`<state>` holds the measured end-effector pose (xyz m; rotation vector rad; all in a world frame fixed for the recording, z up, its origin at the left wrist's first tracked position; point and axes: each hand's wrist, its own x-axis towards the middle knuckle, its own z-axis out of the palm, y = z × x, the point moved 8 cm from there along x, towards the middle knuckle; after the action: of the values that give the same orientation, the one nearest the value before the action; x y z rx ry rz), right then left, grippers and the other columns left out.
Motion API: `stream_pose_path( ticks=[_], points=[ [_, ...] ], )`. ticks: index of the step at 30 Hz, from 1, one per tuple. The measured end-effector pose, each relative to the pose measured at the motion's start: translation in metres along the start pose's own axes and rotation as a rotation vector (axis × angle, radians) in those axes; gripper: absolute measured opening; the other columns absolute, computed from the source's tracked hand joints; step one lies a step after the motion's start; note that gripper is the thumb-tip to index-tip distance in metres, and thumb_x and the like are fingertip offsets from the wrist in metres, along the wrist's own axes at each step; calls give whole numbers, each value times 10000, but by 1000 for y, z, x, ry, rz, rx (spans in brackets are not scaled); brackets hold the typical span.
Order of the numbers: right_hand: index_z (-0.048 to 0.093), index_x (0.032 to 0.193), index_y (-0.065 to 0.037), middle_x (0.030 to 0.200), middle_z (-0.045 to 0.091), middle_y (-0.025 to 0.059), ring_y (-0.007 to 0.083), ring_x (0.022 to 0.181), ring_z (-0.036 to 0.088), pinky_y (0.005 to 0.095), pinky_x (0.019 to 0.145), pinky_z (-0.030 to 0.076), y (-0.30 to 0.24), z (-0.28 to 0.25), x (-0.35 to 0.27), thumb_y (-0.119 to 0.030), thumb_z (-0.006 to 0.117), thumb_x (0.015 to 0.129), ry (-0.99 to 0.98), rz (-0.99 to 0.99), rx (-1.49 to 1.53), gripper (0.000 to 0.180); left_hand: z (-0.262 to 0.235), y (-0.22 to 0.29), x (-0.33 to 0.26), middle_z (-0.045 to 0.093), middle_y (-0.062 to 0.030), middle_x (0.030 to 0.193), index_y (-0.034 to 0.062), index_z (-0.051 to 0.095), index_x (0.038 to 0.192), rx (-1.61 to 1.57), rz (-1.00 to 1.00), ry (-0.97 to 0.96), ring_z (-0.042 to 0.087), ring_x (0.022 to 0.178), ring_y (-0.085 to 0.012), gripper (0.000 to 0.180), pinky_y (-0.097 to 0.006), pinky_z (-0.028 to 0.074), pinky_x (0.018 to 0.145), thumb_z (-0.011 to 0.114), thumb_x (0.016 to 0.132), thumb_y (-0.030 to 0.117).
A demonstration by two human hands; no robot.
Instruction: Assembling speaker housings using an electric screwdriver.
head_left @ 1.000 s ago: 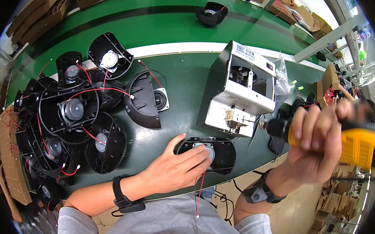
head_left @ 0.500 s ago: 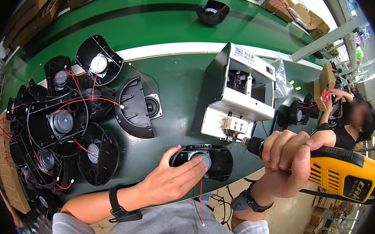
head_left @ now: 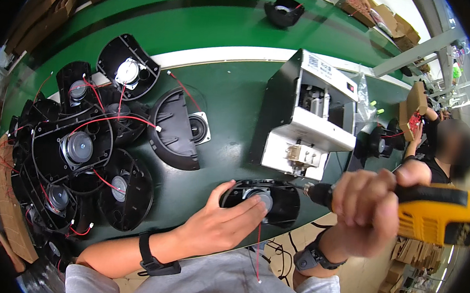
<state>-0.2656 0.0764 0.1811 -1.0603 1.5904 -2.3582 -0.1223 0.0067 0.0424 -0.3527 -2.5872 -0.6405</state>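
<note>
My left hand [head_left: 227,217] rests on a round speaker [head_left: 261,200] seated in a black plastic housing [head_left: 286,204] near the table's front edge. Its fingers lie stretched over the speaker's back, and the thumb reaches the housing's far rim. A red wire [head_left: 258,251] hangs down from this speaker. In my right hand [head_left: 369,210] is a yellow and black power screwdriver [head_left: 432,214], its fingers wrapped round the black front part. The bit points left, just beside the screw feeder [head_left: 302,159], a white and black box machine. Whether a screw sits on the bit I cannot tell.
Several black housings with speakers [head_left: 71,151] are heaped at the left. A half-round housing [head_left: 176,131] lies beside a loose speaker [head_left: 198,127]. One more housing [head_left: 284,12] sits on the green belt [head_left: 211,25]. At the right, another person [head_left: 447,145] handles a cardboard box [head_left: 415,107].
My right hand has drawn the screwdriver slightly down and right, so its bit has left the screw feeder's front. The left hand stays on the speaker. The whole view has shifted a little.
</note>
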Motion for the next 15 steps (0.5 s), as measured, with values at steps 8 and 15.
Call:
stream_pose_path(
  ticks=[8,15],
  points=[
    [374,1131,-139,608,525,-15,97,433,500,230,413,453,-5,26,-24,-188,633,1000,-239,-92,-19,294,-2,1,3,665,-26,1203,59,732,1122,24,-2,45,587,1241,-157,255,-589,525,953,689,885,143],
    [377,1126,-108,628,563,38,184,485,559,398,519,529,25,28,-30,-18,709,923,-296,35,90,400,1,1,0,654,-25,1171,82,739,1072,26,-5,29,580,1237,-150,213,-574,536,953,701,872,145]
  ],
)
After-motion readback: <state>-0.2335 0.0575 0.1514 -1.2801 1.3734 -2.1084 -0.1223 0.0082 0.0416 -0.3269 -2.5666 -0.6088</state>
